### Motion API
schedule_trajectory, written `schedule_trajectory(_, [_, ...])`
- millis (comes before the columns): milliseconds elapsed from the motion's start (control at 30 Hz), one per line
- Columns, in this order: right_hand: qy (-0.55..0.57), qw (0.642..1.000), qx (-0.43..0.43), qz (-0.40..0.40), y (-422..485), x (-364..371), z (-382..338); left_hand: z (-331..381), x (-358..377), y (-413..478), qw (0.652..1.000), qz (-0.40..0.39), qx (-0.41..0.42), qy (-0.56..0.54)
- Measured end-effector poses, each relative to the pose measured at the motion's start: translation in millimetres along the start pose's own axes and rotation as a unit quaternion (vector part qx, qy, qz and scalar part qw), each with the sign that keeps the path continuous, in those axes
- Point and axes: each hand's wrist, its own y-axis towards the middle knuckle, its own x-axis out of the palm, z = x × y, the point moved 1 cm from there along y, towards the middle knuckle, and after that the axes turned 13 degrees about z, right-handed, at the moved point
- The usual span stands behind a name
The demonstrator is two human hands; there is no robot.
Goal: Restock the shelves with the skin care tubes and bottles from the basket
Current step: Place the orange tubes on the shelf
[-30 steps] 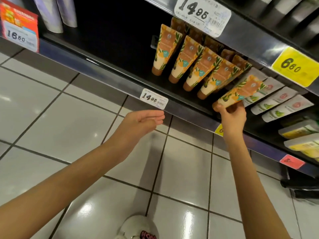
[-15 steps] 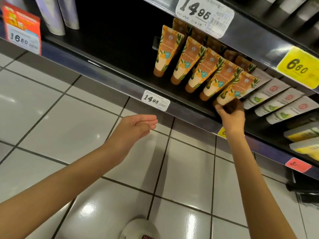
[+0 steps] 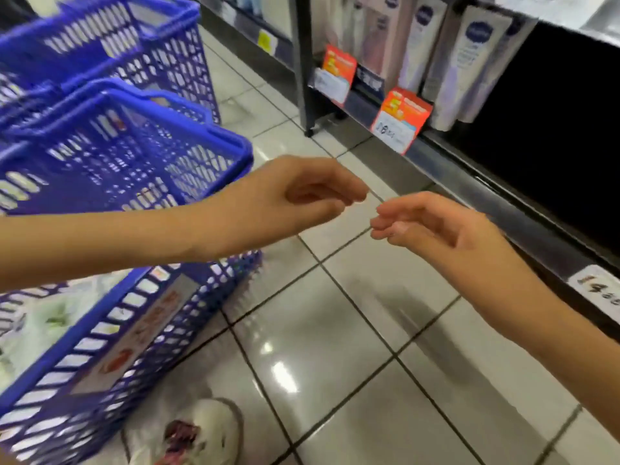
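A blue plastic basket (image 3: 214,142) stands on the floor at the left, with pale packaged goods (image 3: 43,327) showing through its near wall. My left hand (image 3: 295,196) hovers just right of the basket's rim, fingers loosely curled and holding nothing. Close beside it, over the tiled floor, my right hand (image 3: 432,223) is also empty with its fingers apart. The dark shelf (image 3: 486,189) runs along the right. White and lilac tubes (image 3: 469,62) stand on it at the top.
A second blue basket (image 3: 141,38) stands behind the first. Orange price tags (image 3: 401,119) hang on the shelf edge, and a white 14.95 label (image 3: 597,293) sits at the far right. My white shoe (image 3: 201,431) is on the glossy floor tiles below.
My right hand has let go of the orange tube on the shelf and pulled back. My view has swung left to the baskets, and both hands now meet over the floor.
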Motion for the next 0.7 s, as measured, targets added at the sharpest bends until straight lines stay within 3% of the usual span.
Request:
schedule_trajectory(133, [0.015,0.994,-0.047,-0.1,21,60,-26,-36,-110,-69,0.979,0.196,-0.056,-0.001])
schedule_trajectory(267, [0.001,0.978,-0.077,-0.194,34,114,-47,-95,-188,-148,0.925,0.338,-0.168,0.052])
schedule_trajectory(400, [-0.014,0.956,-0.055,-0.287,50,176,-68,-152,-212,-209,0.891,0.347,-0.277,0.098])
schedule_trajectory(567, [-0.038,0.938,0.027,-0.344,65,250,-84,-196,-184,-243,0.82,0.341,-0.457,-0.053])
schedule_trajectory(700, [-0.161,0.891,0.094,-0.414,65,292,-74,-207,-159,-253,0.819,0.283,-0.494,-0.076])
